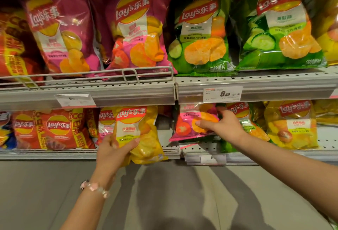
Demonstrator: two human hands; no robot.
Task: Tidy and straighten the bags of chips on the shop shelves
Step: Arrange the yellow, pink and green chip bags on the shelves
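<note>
My left hand (114, 151) grips a yellow bag of chips (140, 134) by its lower left side, holding it upright in front of the lower shelf (54, 153). My right hand (222, 126) reaches onto the lower shelf and pinches a pink bag of chips (186, 127) on its right side, thumb on the front. That pink bag leans tilted, with a green bag (226, 147) partly hidden behind and below my wrist.
The upper shelf (265, 85) carries purple-pink bags (62, 34) on the left and green bags (201, 37) on the right. Red bags (58, 129) fill the lower left, more yellow bags (292, 125) the lower right. A 6.50 price tag (223, 94) hangs on the rail. Grey floor lies below.
</note>
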